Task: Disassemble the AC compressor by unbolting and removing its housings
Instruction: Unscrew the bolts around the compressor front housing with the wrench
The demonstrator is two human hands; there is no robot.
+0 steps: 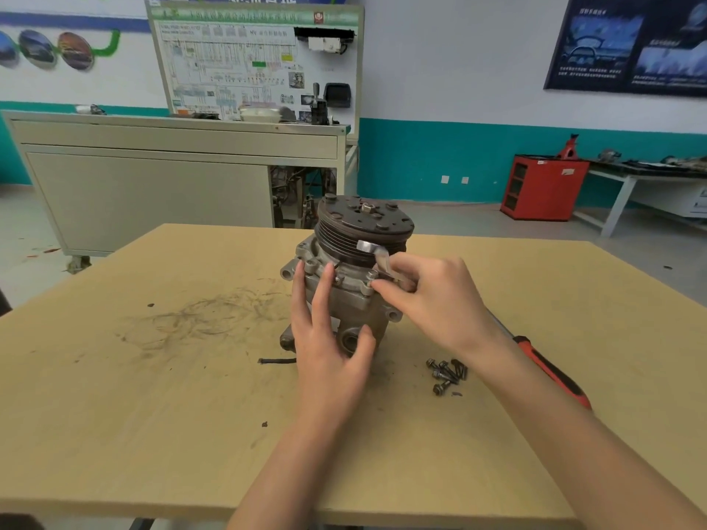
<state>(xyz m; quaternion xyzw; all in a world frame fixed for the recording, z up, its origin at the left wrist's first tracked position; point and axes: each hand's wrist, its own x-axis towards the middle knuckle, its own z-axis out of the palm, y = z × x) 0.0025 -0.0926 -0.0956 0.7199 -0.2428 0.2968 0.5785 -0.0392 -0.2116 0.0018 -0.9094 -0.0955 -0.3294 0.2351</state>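
Both forearms reach over the worktop (pixel 191 434) to the AC compressor (pixel 363 227), which stands upright at its middle, pulley on top. The left hand (pixel 329 338) lies flat-fingered against the housing's near side, bracing it. The right hand (pixel 432 296) curls round a small silver wrench (pixel 382 258) set at a flange bolt (pixel 371 277) just off its fingertips. That bolt probably runs vertical, so the swing should stay level. Loose bolts (pixel 445 372) lie right of the compressor.
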